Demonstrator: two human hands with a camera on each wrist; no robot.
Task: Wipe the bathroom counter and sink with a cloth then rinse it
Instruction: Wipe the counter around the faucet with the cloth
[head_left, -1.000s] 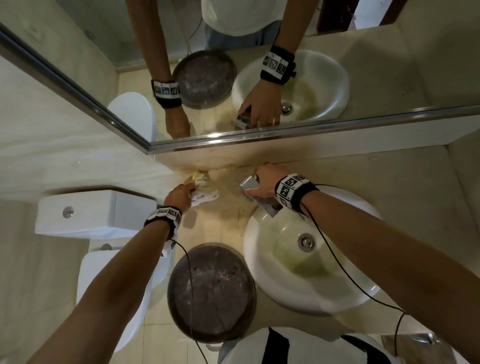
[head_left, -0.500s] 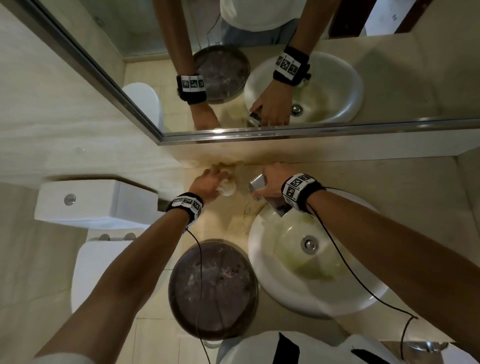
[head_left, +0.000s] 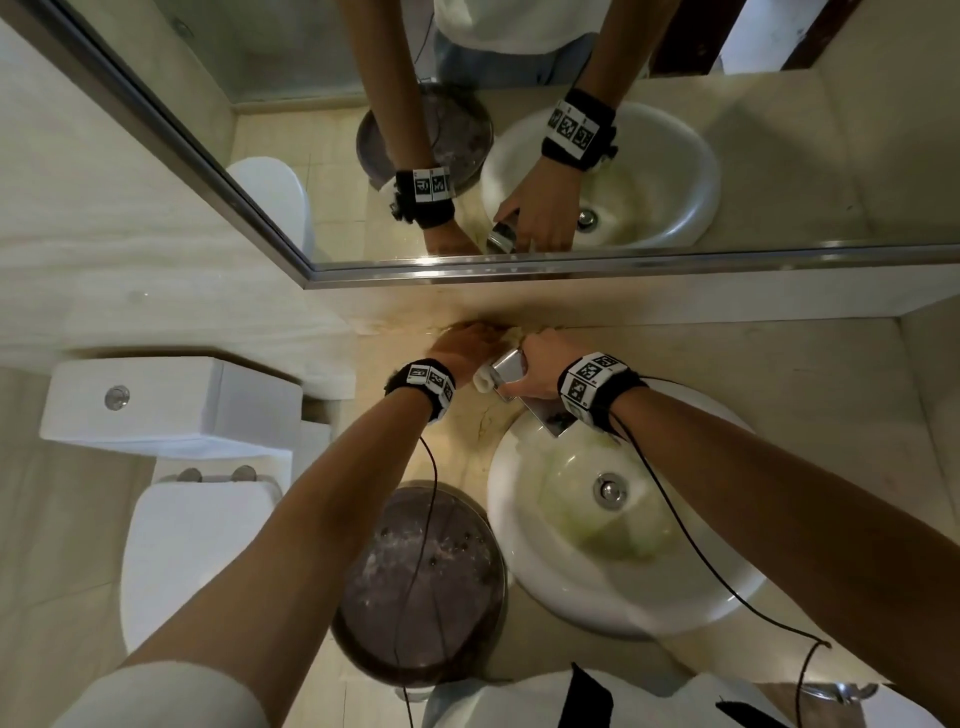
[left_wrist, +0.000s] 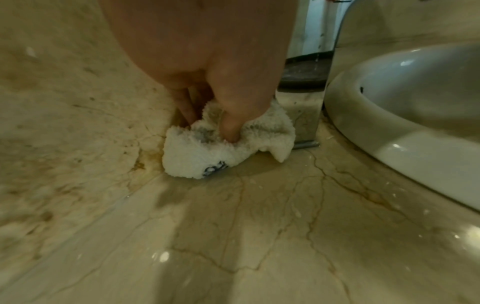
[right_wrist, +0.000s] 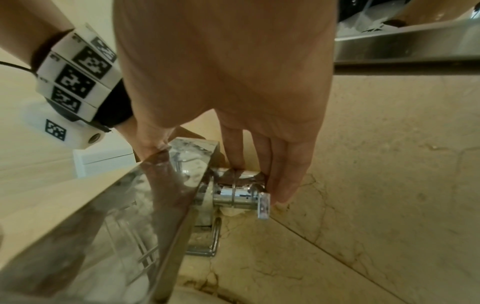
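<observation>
My left hand (head_left: 462, 345) grips a bunched white terry cloth (left_wrist: 223, 144) and presses it into the stained back corner of the beige marble counter (left_wrist: 272, 236), just left of the chrome faucet (head_left: 511, 371). A bit of the cloth (head_left: 483, 382) shows beside my left wrist in the head view. My right hand (head_left: 540, 364) rests on top of the faucet, thumb on its flat spout (right_wrist: 145, 195), fingers (right_wrist: 283, 170) reaching down behind its handle (right_wrist: 241, 195). The white basin (head_left: 613, 587) sits to the right, its bowl stained yellowish.
A mirror (head_left: 519, 156) with a metal frame runs along the back wall right above the counter. A round dark bin (head_left: 421, 582) stands on the floor left of the basin, and a white toilet (head_left: 182, 467) stands further left. Wrist cables hang over the bin and the basin.
My left hand has slid the cloth to the right along the back of the counter, from the open patch up against the faucet. My right hand has stayed on the faucet.
</observation>
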